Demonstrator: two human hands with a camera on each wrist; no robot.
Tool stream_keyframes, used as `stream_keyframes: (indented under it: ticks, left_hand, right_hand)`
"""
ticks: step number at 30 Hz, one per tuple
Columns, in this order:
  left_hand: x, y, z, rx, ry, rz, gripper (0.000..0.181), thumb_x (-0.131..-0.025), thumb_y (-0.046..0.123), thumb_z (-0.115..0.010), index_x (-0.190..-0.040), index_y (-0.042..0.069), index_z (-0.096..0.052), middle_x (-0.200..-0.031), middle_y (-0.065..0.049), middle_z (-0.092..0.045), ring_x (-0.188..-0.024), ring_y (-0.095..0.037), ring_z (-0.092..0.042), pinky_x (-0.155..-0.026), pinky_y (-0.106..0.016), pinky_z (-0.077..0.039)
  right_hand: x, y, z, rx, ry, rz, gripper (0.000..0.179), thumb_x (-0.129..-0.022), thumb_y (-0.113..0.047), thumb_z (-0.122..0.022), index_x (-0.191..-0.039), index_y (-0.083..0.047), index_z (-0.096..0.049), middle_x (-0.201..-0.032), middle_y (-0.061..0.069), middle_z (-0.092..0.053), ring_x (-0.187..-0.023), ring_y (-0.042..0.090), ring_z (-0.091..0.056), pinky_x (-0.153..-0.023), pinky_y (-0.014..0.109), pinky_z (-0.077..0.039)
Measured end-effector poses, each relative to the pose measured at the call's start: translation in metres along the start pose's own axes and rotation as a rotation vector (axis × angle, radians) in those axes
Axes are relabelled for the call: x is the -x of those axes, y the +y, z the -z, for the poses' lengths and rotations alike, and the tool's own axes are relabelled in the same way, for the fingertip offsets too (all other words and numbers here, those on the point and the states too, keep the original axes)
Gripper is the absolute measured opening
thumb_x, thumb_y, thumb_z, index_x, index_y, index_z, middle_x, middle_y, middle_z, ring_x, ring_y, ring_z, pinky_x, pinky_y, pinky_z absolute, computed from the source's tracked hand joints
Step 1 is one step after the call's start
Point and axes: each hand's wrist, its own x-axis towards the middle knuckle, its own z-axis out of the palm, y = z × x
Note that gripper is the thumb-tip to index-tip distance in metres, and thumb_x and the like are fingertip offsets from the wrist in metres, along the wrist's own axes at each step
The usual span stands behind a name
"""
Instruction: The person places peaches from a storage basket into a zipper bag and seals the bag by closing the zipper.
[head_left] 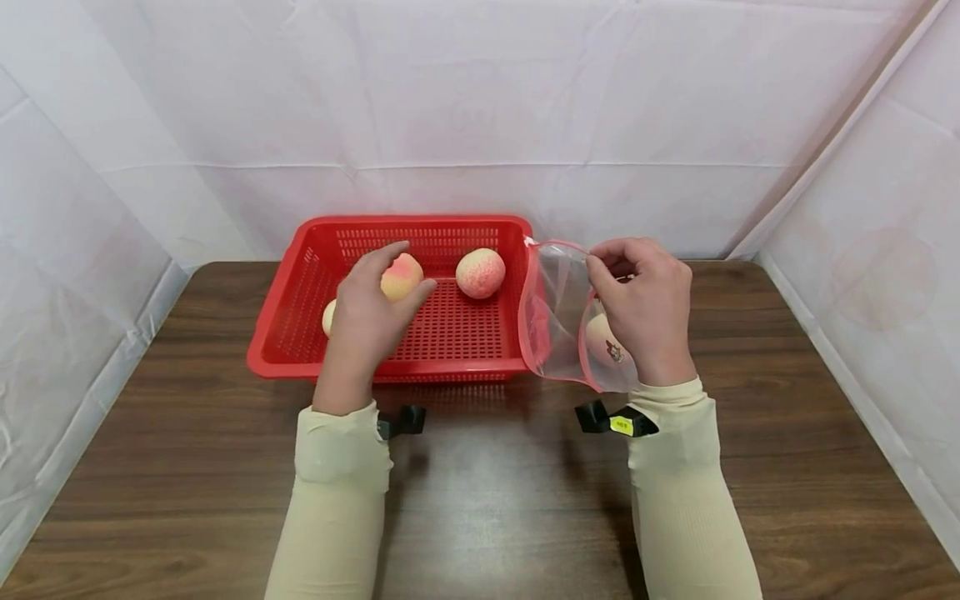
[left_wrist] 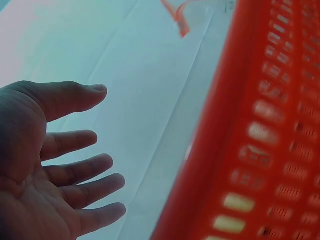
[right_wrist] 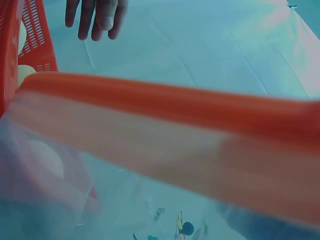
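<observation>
My left hand hangs over the red plastic basket, thumb and fingers spread apart with nothing between them. It overlaps a yellow-pink peach in the head view. A second peach lies at the basket's right end, and a third shows partly behind the left hand. My right hand pinches the pink-edged rim of a clear bag, whose mouth gapes toward the basket. Through the bag's side a peach shows, partly covered by the right hand.
The basket stands at the back of a dark wooden table, with the bag against its right end. White sheets hang behind the table and at both sides. A cartoon figure is printed on the bag.
</observation>
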Motion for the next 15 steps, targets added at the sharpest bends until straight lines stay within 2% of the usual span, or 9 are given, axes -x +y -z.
stream_keyframes:
  ticks: [7,15]
  left_hand:
    - [-0.002,-0.013,0.012,0.02,0.041,0.054,0.065,-0.086,0.041,-0.07,-0.143,0.02,-0.047,-0.141,-0.007,-0.052,-0.127,-0.027,-0.049,-0.101,-0.05,-0.048]
    - [-0.005,-0.023,0.019,-0.027,0.046,0.101,0.068,-0.086,0.041,-0.07,-0.146,0.02,-0.043,-0.147,-0.008,-0.047,-0.132,-0.03,-0.045,-0.104,-0.056,-0.043]
  right_hand:
    - [0.001,0.0,-0.002,0.003,-0.004,0.016,0.013,-0.087,-0.017,-0.065,-0.082,-0.011,-0.075,-0.075,0.001,-0.068,-0.066,0.008,-0.061,-0.065,0.009,-0.043]
    - [0.002,-0.001,-0.003,0.005,-0.011,0.024,0.013,-0.088,-0.019,-0.065,-0.084,-0.01,-0.075,-0.077,0.003,-0.069,-0.066,0.009,-0.062,-0.064,0.009,-0.042]
